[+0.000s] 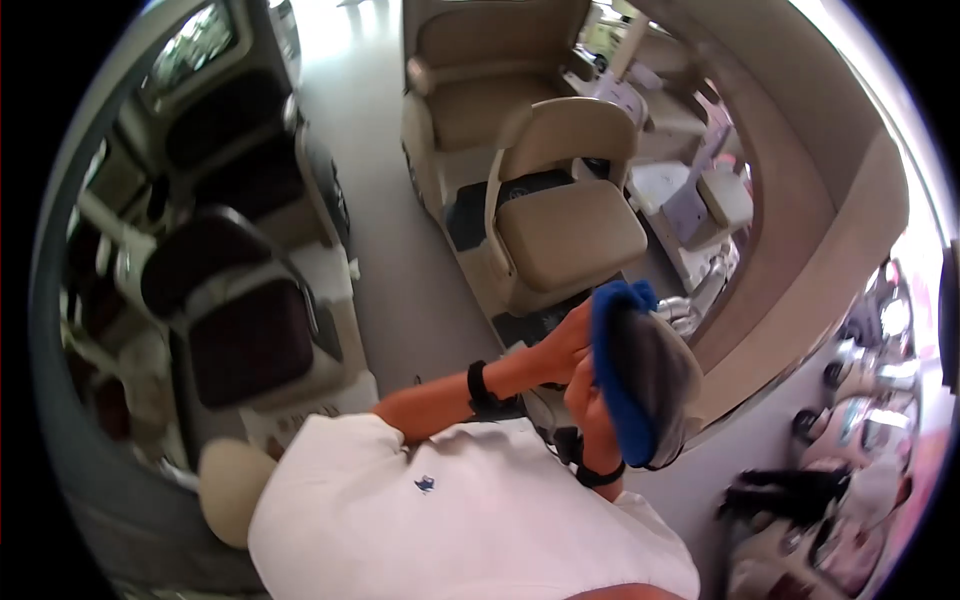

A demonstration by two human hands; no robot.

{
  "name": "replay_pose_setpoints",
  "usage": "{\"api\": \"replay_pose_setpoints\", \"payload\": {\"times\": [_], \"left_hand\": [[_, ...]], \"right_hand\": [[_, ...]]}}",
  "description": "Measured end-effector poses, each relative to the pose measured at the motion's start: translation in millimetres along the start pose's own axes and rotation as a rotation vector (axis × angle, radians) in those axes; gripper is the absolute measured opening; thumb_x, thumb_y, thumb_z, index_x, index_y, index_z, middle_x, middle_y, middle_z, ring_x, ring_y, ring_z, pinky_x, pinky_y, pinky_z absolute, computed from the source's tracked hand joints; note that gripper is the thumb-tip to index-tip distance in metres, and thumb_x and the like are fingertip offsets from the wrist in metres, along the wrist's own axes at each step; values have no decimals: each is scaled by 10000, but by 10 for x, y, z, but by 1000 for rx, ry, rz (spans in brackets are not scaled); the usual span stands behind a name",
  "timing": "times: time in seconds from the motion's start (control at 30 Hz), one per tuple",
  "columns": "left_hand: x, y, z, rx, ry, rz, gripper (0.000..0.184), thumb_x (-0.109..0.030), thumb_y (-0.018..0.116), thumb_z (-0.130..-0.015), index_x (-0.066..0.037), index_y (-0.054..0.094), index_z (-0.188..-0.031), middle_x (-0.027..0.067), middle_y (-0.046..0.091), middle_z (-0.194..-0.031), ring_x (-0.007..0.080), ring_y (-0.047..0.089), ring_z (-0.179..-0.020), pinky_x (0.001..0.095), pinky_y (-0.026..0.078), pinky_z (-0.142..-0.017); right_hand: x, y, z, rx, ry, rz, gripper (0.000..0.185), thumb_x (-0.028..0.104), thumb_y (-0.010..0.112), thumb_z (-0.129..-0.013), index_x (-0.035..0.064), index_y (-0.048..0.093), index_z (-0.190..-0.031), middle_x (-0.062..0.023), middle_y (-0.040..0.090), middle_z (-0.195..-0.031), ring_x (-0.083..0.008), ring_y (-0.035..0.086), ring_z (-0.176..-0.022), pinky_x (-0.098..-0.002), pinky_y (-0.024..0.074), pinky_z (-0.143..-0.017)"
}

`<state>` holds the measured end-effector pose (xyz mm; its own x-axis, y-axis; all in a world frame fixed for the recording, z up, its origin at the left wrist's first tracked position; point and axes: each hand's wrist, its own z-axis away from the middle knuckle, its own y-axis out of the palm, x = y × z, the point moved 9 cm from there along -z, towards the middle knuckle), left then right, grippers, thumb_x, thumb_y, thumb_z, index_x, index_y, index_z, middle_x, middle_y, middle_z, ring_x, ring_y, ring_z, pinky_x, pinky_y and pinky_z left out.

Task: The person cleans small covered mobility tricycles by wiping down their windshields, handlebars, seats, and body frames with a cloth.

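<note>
Both of my hands meet at a blue cloth (632,425) right of centre. The cloth curves around the near side of a rounded object with a dark grey face (650,372) and a beige far edge; its kind is unclear. My left hand (568,345) is closed at the cloth's upper left edge, its fingertips partly hidden. Just below it, my right hand (590,405) is closed against the cloth's near edge, its fingers partly behind the blue fabric. Each wrist has a black strap.
Tan seats (570,230) of a small vehicle stand ahead, beside a curved beige body panel (800,310). A second vehicle with dark seats (250,340) is on the left. A grey floor strip (395,250) runs between them. Blurred parts (850,440) lie at right.
</note>
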<state>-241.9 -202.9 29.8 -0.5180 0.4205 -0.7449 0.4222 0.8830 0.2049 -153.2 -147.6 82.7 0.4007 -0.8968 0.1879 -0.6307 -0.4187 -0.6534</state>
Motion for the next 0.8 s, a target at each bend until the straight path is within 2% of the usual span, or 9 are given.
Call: {"api": "replay_pose_setpoints", "payload": {"times": [0.07, 0.2, 0.27, 0.4, 0.53, 0.6, 0.63, 0.73, 0.8], "left_hand": [[224, -9, 65, 90, -136, 96, 368, -134, 643, -884, -40, 542, -1225, 157, 534, -1228, 289, 551, -1124, 367, 412, -1009], [200, -43, -164, 269, -52, -148, 328, -155, 669, -887, -41, 572, -1179, 124, 582, -1196, 220, 592, -1029, 319, 456, -926], [193, -51, -331, 236, -405, -5, 302, -169, 655, -909, -35, 571, -1166, 108, 635, -1079, 187, 610, -943, 300, 476, -872], [80, 28, -427, 363, -152, -117, 237, -174, 648, -917, -44, 600, -1110, 116, 640, -1018, 184, 617, -923, 305, 484, -855], [149, -34, -448, 362, -151, -17, 217, -162, 669, -898, -64, 622, -1085, 99, 623, -1078, 206, 613, -978, 315, 481, -878], [478, 51, -349, 565, -190, -111, 259, -134, 710, -864, -77, 617, -1099, 101, 595, -1144, 244, 597, -1035, 329, 469, -920], [694, 25, -240, 531, -437, 257, 305, -111, 722, -849, -70, 606, -1128, 111, 583, -1156, 219, 579, -1066, 330, 455, -949], [669, -130, -400, 571, -149, 476, 354, -121, 705, -865, -49, 574, -1186, 113, 577, -1189, 177, 552, -1091, 330, 447, -962], [735, -420, -465, 505, -165, 456, 348, -154, 617, -929, -20, 531, -1238, 108, 601, -1166, 147, 534, -1075, 328, 449, -956]], "right_hand": [[5, 182, 114, 70, 6, -30, 233, 93, 566, -975, -48, 666, -1130, -169, 681, -1124, -294, 657, -1025, -334, 506, -921], [-1, 409, 135, 123, 48, -98, 242, 99, 570, -973, -48, 655, -1146, -170, 672, -1141, -295, 647, -1043, -337, 498, -933], [-56, 477, 96, 136, 69, -110, 248, 102, 572, -972, -47, 650, -1154, -170, 667, -1150, -295, 643, -1052, -338, 494, -939], [-135, 605, 18, 135, 110, -115, 260, 108, 576, -971, -47, 639, -1170, -170, 658, -1167, -296, 633, -1071, -341, 486, -951], [-113, 823, -37, 117, 148, -93, 274, 114, 580, -969, -46, 628, -1186, -170, 649, -1185, -297, 624, -1089, -345, 478, -962], [-189, 855, -102, 102, 168, -71, 281, 117, 582, -968, -46, 623, -1194, -170, 644, -1193, -298, 619, -1098, -346, 474, -968], [-237, 866, -77, 88, 195, -62, 285, 118, 583, -968, -45, 620, -1198, -171, 642, -1198, -298, 617, -1103, -347, 472, -971], [-379, 898, -159, 41, 301, -61, 297, 123, 586, -967, -45, 612, -1210, -171, 635, -1210, -299, 610, -1116, -349, 467, -980], [-488, 1010, -218, -12, 406, -86, 305, 126, 588, -966, -45, 607, -1218, -171, 630, -1219, -299, 605, -1126, -351, 463, -986]]}}
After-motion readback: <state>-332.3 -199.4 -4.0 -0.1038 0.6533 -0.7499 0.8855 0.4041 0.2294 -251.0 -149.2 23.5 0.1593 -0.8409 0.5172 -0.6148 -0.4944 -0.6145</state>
